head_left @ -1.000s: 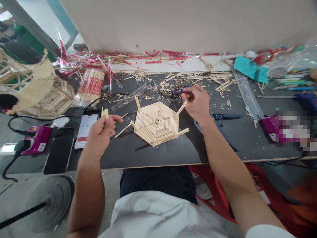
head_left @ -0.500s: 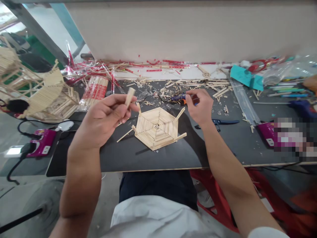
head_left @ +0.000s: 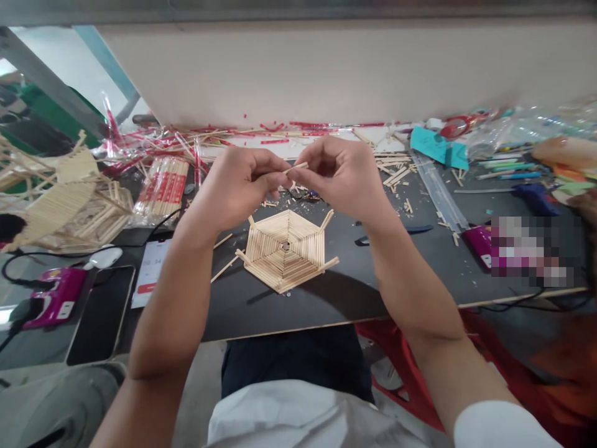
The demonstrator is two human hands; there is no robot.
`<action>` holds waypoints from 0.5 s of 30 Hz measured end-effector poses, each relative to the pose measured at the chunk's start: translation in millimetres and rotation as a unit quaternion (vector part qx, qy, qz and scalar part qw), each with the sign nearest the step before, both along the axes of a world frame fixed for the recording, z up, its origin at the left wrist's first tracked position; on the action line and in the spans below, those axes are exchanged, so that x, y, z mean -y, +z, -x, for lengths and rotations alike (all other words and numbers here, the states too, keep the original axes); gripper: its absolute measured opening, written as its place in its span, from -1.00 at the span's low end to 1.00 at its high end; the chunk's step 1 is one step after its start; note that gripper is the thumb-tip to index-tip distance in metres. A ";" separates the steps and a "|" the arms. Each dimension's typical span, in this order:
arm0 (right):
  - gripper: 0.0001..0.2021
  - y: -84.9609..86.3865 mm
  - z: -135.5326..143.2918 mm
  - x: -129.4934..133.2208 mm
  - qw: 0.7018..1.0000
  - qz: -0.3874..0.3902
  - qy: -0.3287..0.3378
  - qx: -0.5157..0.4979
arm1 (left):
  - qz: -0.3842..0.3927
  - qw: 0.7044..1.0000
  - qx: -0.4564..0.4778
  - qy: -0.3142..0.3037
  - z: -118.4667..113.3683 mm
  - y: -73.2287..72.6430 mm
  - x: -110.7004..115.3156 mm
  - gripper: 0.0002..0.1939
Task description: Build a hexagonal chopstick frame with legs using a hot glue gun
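Observation:
Between my two hands, above the far side of the work, is a short wooden stick piece (head_left: 297, 168). My left hand (head_left: 245, 183) pinches its left end with thumb and fingers. My right hand (head_left: 342, 174) is closed on the other end, fingertips nearly meeting the left ones. Below them a hexagonal panel of thin wooden sticks (head_left: 285, 252) lies flat on the dark table, with short stick posts rising at its corners. Behind the hands a glue gun (head_left: 305, 195) is mostly hidden. Scissors or a cutter with a dark blade (head_left: 420, 229) lie beyond my right forearm.
At left stand a larger stick structure (head_left: 69, 199) and a pack of wooden sticks (head_left: 161, 186). Two phones (head_left: 100, 314) and a purple power strip (head_left: 53, 295) lie near the left edge. Another purple strip (head_left: 478, 246) and a blue-handled tool (head_left: 536, 198) are at right.
My right hand has left the glue gun area and come up to my left hand. My left hand has moved right and turned the stick piece level; both now hold it.

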State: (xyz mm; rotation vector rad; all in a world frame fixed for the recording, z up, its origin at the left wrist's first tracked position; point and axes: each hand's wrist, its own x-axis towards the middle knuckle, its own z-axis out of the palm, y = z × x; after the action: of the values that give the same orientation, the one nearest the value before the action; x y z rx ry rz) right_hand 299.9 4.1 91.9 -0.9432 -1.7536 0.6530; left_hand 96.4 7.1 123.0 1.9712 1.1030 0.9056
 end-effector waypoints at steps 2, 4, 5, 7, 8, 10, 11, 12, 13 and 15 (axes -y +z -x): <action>-0.68 -0.6 -2.0 -7.0 1.000 0.003 -0.002 0.016 | -0.026 0.999 -0.017 0.012 2.8 -2.9 -4.9 -0.90; -0.70 -1.8 -6.3 -13.2 1.000 0.005 -0.003 0.030 | -0.046 0.998 -0.031 0.027 8.2 -4.0 -9.6 -0.93; -0.71 -2.5 -8.7 -15.9 0.999 0.007 -0.002 0.032 | -0.050 0.997 -0.037 0.036 11.4 -3.9 -11.7 -0.94; -0.74 -4.7 -12.5 -21.1 0.999 0.022 0.011 0.027 | -0.050 0.997 -0.046 0.048 17.3 -2.9 -14.7 -0.95; -0.76 -6.2 -13.7 -23.5 0.999 0.034 0.020 0.021 | -0.047 0.996 -0.049 0.051 19.8 -2.3 -15.6 -0.95; -0.79 -9.8 -14.4 -27.7 0.998 0.056 0.037 0.004 | -0.035 0.997 -0.050 0.050 23.9 -1.5 -16.6 -0.96; -0.80 -11.7 -14.1 -29.2 0.997 0.061 0.042 -0.005 | -0.029 0.997 -0.046 0.048 25.5 -1.5 -16.9 -0.96; -0.81 -13.5 -13.4 -30.3 0.997 0.061 0.043 -0.012 | -0.022 0.998 -0.039 0.046 26.9 -1.9 -17.2 -0.95; -0.83 -15.1 -12.7 -30.9 0.997 0.056 0.040 -0.017 | -0.015 0.998 -0.032 0.043 28.2 -2.7 -17.8 -0.94; -0.86 -17.3 -11.3 -31.1 0.999 0.040 0.029 -0.022 | -0.005 0.999 -0.017 0.036 30.9 -5.1 -19.8 -0.91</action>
State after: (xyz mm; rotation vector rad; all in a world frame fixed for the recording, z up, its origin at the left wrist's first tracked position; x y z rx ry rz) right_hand 311.2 35.2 74.6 -0.9287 -1.7323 0.7801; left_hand 65.5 26.9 117.9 1.9731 1.1987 0.9196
